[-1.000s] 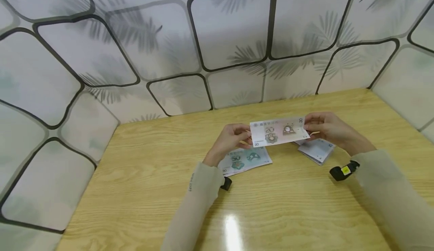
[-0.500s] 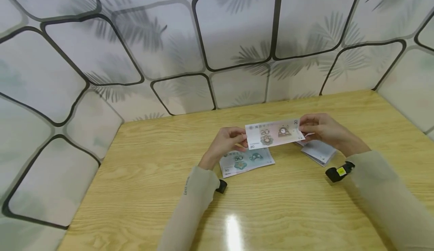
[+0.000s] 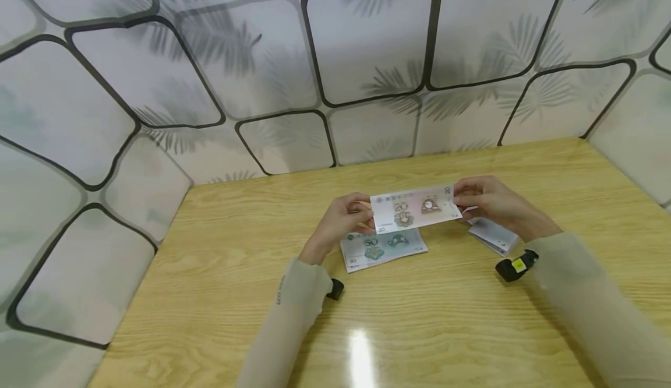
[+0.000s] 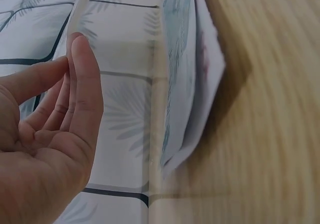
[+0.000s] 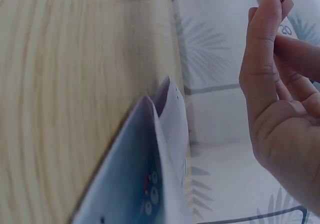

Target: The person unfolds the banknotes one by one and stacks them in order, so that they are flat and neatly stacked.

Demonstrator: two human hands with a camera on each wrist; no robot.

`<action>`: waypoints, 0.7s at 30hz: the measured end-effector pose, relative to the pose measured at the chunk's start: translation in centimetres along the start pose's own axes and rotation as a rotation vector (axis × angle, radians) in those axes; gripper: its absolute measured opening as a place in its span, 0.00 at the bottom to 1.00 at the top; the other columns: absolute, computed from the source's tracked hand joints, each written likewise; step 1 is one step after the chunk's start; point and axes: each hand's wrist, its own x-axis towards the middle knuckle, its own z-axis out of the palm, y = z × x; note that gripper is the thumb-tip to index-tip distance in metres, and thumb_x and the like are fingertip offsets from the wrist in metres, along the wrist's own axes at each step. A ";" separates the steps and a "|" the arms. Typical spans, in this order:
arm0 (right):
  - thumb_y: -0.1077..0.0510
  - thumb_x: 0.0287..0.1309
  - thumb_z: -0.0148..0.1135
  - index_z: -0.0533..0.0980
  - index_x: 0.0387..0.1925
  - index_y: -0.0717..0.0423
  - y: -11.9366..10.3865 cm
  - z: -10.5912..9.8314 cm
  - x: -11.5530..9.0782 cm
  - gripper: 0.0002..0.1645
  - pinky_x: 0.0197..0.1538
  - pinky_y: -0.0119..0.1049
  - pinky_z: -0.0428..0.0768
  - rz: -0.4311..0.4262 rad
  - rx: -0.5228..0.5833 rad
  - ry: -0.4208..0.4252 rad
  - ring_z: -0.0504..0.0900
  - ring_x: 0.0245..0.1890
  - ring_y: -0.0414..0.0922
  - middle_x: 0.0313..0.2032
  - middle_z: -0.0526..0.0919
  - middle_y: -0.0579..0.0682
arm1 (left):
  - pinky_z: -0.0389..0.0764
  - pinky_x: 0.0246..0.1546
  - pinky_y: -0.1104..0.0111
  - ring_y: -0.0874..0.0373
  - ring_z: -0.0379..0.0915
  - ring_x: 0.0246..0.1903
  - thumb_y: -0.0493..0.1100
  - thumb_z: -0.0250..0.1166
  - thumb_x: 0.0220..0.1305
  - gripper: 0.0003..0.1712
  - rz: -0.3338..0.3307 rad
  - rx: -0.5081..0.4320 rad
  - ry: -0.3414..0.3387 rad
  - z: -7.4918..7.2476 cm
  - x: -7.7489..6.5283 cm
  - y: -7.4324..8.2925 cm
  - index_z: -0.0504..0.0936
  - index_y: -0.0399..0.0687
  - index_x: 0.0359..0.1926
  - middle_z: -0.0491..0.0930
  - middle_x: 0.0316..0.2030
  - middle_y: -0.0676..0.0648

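A pale pink play banknote marked 20 (image 3: 414, 208) is stretched between my two hands above the table. My left hand (image 3: 342, 222) pinches its left end between thumb and fingers. At the opposite end, my right hand (image 3: 488, 203) grips the short edge the same way. Below and partly covered by it lies a green 50 play banknote (image 3: 389, 251). In the left wrist view, more paper sits beneath that green note (image 4: 182, 79), its layers slightly spread. Folded pale notes (image 3: 495, 237) lie under my right hand, and the right wrist view shows their crease (image 5: 145, 159).
The wooden table (image 3: 220, 295) meets a patterned wall (image 3: 367, 38) at the back, with another wall panel along the left. A black wrist camera (image 3: 516, 265) hangs below the right cuff, and a second one (image 3: 335, 289) below the left cuff.
Both hands have shifted a little to the left with the 20 note held between them. More of the green note beneath shows at its left side. The head view has turned slightly.
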 end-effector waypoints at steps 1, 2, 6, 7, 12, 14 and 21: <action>0.69 0.73 0.53 0.76 0.45 0.60 0.0 0.1 0.0 0.06 0.36 0.36 0.86 0.003 -0.006 -0.001 0.82 0.32 0.43 0.36 0.82 0.48 | 0.88 0.39 0.60 0.59 0.79 0.29 0.26 0.58 0.72 0.22 0.002 -0.001 0.001 -0.1 -0.1 0.0 0.71 0.29 0.65 0.81 0.35 0.43; 0.69 0.73 0.53 0.76 0.45 0.61 0.0 0.2 0.1 0.06 0.36 0.36 0.86 0.008 -0.012 0.001 0.82 0.32 0.43 0.36 0.82 0.47 | 0.88 0.39 0.60 0.59 0.79 0.29 0.25 0.57 0.71 0.23 0.005 0.001 0.000 -0.2 -0.1 0.0 0.70 0.29 0.66 0.81 0.35 0.43; 0.67 0.74 0.53 0.73 0.49 0.67 -0.2 0.7 0.2 0.07 0.37 0.36 0.85 0.013 -0.039 -0.011 0.81 0.32 0.43 0.38 0.82 0.48 | 0.88 0.40 0.57 0.58 0.80 0.30 0.24 0.57 0.71 0.26 0.021 0.016 -0.005 -0.6 -0.5 0.1 0.68 0.31 0.68 0.80 0.35 0.43; 0.67 0.74 0.53 0.72 0.50 0.69 -0.3 0.8 0.3 0.09 0.36 0.36 0.85 0.014 -0.047 -0.016 0.81 0.32 0.43 0.38 0.83 0.49 | 0.88 0.40 0.56 0.58 0.79 0.30 0.24 0.57 0.71 0.27 0.031 0.024 -0.008 -0.7 -0.6 0.2 0.68 0.32 0.69 0.80 0.35 0.44; 0.67 0.74 0.53 0.71 0.52 0.73 -0.4 1.5 0.7 0.11 0.35 0.35 0.85 0.018 -0.072 -0.044 0.82 0.32 0.43 0.36 0.84 0.49 | 0.88 0.39 0.55 0.57 0.79 0.30 0.24 0.57 0.70 0.27 0.055 0.068 -0.007 -1.3 -1.1 0.2 0.69 0.32 0.68 0.80 0.35 0.42; 0.68 0.73 0.53 0.71 0.51 0.72 -0.4 1.8 0.8 0.10 0.35 0.35 0.85 0.019 -0.063 -0.055 0.81 0.31 0.43 0.35 0.83 0.50 | 0.88 0.39 0.55 0.57 0.79 0.30 0.23 0.57 0.69 0.26 0.048 0.074 -0.006 -1.5 -1.2 0.2 0.70 0.32 0.67 0.80 0.36 0.41; 0.70 0.72 0.54 0.69 0.49 0.73 -0.6 2.8 1.0 0.09 0.33 0.36 0.86 0.022 -0.045 -0.079 0.80 0.26 0.41 0.29 0.82 0.50 | 0.88 0.37 0.61 0.57 0.80 0.29 0.23 0.57 0.68 0.25 0.022 0.085 0.000 -2.0 -1.8 0.1 0.72 0.30 0.66 0.80 0.36 0.40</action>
